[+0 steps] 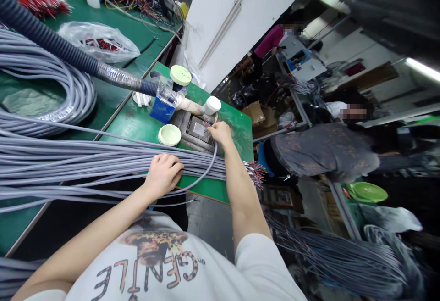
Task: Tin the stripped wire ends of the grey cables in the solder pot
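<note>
**Hands on grey cables at the green counter**

Left hand (163, 174) resting palm-down on a thick bundle of grey cables (85, 158), fingers curled loosely over the strands, pressing rather than gripping. Bundle lying flat across the green counter (137, 122), running from the far left edge to the right, where stripped ends with red and coloured wires (256, 172) fan out past the counter's edge.

Right hand (220, 132) stretched forward, fingers pinched shut on the end of a single grey cable (202, 177). That cable looping away from the bundle in a curve, rising to the fingertips. Cable tip held at a grey metal block (195, 131) sitting on the counter just ahead of the bundle; exact contact with the block too small to tell.

Around the block: a pale green lid (169, 135) just to its left, a blue box (162, 109) behind it, a white cap (212, 105) at its far side, and a green-lidded jar (180, 76) farther back. A dark corrugated hose (51, 39) slanting down from the upper left toward the blue box. A large coil of grey cable (44, 85) lying left on the neighbouring counter, with a clear plastic bag (98, 39) beyond it.

To the right, well apart, a seated person in a grey patterned top (326, 149), and another person in a pink top (271, 39) farther back.
</note>
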Motion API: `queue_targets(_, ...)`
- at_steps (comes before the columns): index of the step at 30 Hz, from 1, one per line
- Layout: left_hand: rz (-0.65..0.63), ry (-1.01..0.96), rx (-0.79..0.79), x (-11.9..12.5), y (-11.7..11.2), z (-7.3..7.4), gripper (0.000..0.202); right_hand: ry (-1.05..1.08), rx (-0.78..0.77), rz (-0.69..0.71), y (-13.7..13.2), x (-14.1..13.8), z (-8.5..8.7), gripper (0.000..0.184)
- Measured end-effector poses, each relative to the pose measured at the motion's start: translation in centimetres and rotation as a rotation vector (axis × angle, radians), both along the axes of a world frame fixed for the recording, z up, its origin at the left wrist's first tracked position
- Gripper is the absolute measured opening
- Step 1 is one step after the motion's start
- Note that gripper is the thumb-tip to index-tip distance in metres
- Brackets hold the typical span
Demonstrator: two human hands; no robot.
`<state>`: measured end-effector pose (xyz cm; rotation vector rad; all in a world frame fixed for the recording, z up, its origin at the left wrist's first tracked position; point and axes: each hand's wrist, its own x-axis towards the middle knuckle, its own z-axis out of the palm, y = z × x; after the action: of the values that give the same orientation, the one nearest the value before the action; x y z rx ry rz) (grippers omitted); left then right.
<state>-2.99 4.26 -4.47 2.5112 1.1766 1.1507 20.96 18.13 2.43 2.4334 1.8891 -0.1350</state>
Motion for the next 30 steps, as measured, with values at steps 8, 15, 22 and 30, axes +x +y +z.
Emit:
queue_targets(8, 0.008, 0.024, -0.008, 0.0, 0.0, 0.1, 0.012, 0.013, -0.051, -0.025, 0.6, -0.2, -0.6, 0.027)
queue_targets(15, 0.001, 0.023, -0.015, 0.0, 0.0, 0.2, 0.012, 0.026, -0.061, -0.036, 0.8, -0.3, -1.2, 0.026)
queue_targets(22, -0.013, 0.014, -0.038, 0.0, 0.0, -0.1, 0.012, 0.093, -0.007, -0.02, 0.7, -0.1, -0.7, 0.024)
queue_targets(30, -0.004, -0.088, -0.105, 0.0, 0.0, 0.4, 0.013, 0.847, 0.208, 0.059, -7.5, -1.9, 2.6, 0.029)
